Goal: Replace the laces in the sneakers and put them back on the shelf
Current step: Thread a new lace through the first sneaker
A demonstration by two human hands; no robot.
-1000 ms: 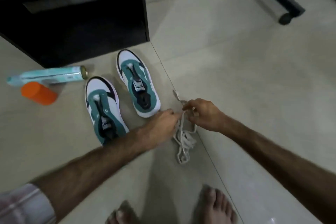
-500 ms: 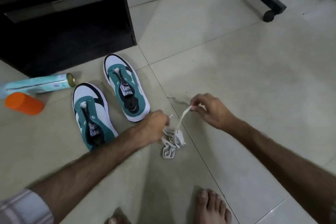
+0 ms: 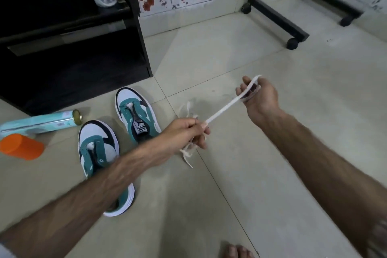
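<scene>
Both arms reach forward over the pale glossy tiled floor (image 3: 261,153). Left hand (image 3: 188,132) hangs above the floor, fingers curled, pinching the flat white woven shoelace (image 3: 222,110) near its bunched end; loose loops dangle below the fist. Right hand (image 3: 258,95) is raised, wrist bent, fingers curled round the lace's other end, which runs taut and straight between the hands. Two teal, white and black low sneakers (image 3: 137,115), unlaced, lie side by side on the floor left of the hands, the near one partly under the left forearm. Pale turquoise metal spray can (image 3: 41,121) lies on its side, orange plastic cap (image 3: 21,146) just beside it. Black wooden shelf unit (image 3: 73,58) stands behind.
</scene>
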